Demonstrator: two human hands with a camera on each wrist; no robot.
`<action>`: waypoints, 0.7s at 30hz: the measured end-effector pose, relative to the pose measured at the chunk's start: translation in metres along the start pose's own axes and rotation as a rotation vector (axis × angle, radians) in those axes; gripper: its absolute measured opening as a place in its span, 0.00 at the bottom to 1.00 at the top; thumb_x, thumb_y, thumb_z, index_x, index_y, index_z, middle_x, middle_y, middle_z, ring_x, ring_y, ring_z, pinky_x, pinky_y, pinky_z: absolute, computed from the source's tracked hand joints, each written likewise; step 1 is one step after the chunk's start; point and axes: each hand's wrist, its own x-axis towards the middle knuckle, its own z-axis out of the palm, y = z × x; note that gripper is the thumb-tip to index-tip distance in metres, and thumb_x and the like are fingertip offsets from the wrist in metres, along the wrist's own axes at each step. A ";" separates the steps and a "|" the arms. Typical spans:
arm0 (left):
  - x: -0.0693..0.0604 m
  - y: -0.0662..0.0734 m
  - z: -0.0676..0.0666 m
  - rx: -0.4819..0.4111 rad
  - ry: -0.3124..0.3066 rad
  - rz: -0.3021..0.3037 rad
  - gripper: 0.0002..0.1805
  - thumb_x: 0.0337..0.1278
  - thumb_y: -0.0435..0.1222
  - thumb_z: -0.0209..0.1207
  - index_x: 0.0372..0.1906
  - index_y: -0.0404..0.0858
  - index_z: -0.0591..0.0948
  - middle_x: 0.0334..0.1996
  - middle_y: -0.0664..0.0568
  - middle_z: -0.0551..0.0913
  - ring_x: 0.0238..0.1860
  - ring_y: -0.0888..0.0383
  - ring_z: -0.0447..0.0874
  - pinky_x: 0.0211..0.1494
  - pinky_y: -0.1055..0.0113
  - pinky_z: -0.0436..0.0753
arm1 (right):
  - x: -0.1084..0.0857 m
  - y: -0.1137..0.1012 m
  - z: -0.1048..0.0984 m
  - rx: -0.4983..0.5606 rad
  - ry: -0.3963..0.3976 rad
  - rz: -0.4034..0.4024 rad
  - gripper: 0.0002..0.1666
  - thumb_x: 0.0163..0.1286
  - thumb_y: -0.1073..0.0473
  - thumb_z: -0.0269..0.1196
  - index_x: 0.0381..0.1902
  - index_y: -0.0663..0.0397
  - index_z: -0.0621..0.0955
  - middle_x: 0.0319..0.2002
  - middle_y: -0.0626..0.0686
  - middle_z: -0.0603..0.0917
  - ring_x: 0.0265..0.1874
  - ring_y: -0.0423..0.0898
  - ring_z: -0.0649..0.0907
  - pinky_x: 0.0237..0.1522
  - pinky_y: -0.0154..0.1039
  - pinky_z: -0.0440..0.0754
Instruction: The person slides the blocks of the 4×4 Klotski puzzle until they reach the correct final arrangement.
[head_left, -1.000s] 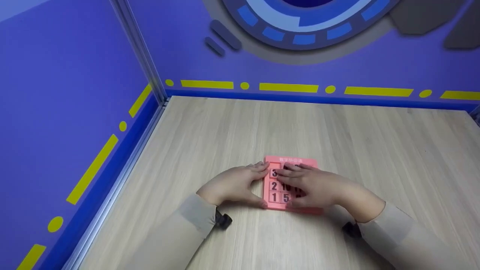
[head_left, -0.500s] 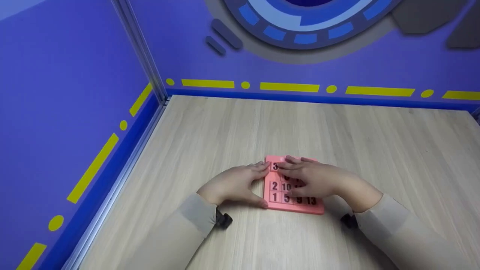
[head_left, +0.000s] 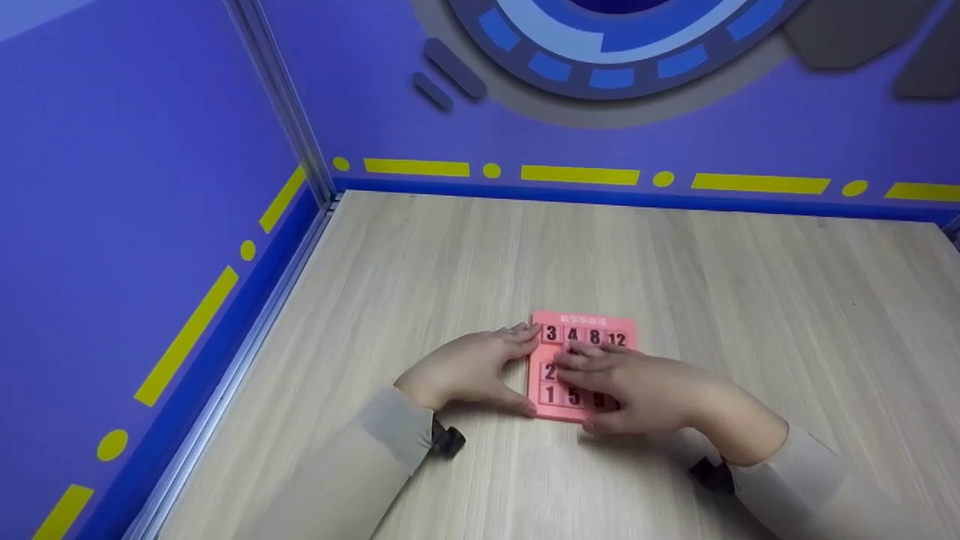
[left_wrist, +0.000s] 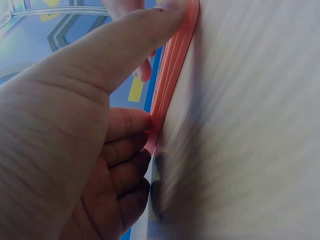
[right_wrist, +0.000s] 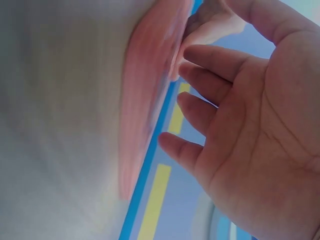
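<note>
Pink number puzzle (head_left: 551, 352), partly under my spread right hand (head_left: 637, 382)
My left hand (head_left: 472, 367), thumb spread wide, touches the puzzle's left edge.

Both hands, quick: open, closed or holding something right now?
Left hand: open, touching the left side of the pink board.
Right hand: open, over the numbered tiles; contact unclear.

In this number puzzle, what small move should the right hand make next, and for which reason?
Probably the right hand should slide leftward the tile beneath its fingers: they lie just right of the gap between tile 3 and tile 2. The left hand touches the puzzle's left edge, perhaps steadying it.
</note>
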 end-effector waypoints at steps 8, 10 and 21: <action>0.001 0.001 0.002 0.011 0.001 0.005 0.62 0.58 0.65 0.79 0.91 0.48 0.64 0.93 0.59 0.56 0.95 0.56 0.52 0.98 0.55 0.59 | -0.002 -0.007 0.003 0.002 -0.015 0.010 0.46 0.82 0.31 0.65 0.87 0.47 0.73 0.89 0.52 0.69 0.92 0.59 0.64 0.94 0.68 0.57; 0.001 0.001 0.001 0.005 0.002 0.006 0.62 0.58 0.64 0.80 0.91 0.48 0.64 0.93 0.59 0.56 0.95 0.56 0.52 0.98 0.55 0.59 | -0.001 -0.005 0.002 0.008 -0.014 0.018 0.46 0.82 0.31 0.65 0.87 0.45 0.73 0.88 0.53 0.71 0.92 0.59 0.64 0.94 0.69 0.56; 0.001 -0.001 0.001 0.010 0.005 0.011 0.62 0.58 0.65 0.79 0.91 0.47 0.64 0.93 0.59 0.55 0.95 0.56 0.52 0.98 0.55 0.58 | 0.005 0.002 0.000 -0.013 0.003 0.044 0.42 0.84 0.34 0.63 0.87 0.41 0.73 0.87 0.51 0.72 0.91 0.60 0.64 0.92 0.72 0.59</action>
